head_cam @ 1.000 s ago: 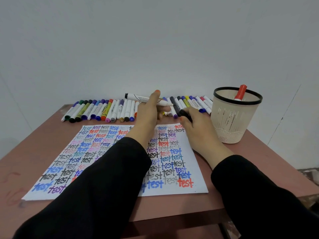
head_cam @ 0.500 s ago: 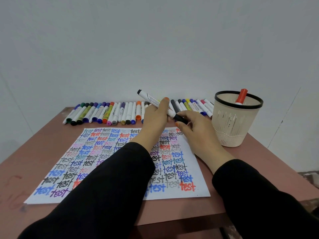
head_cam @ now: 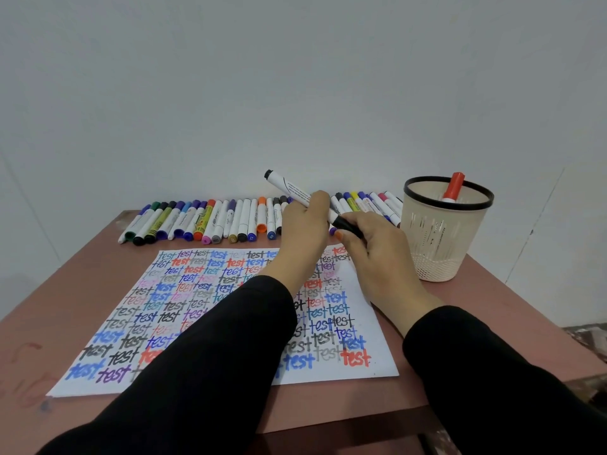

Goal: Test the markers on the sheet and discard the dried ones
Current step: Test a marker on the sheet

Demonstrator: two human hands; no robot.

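Beige mesh cup [head_cam: 440, 244] at table's [head_cam: 476, 307] right edge holds one red marker [head_cam: 455, 187]; left hand [head_cam: 303, 231] and right hand [head_cam: 377, 254] grip black-capped marker [head_cam: 289, 187].

Just the one head cam, wide-angle, looking forward and down. It sits close over the desk [head_cam: 486, 292], facing the wall [head_cam: 295, 93].

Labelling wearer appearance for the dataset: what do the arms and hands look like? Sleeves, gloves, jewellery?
Both arms wear plain black long sleeves, the left sleeve and the right sleeve, reaching the wrists. The left hand and right hand are bare: no gloves, no visible rings or watch. The right thumbnail is painted orange.
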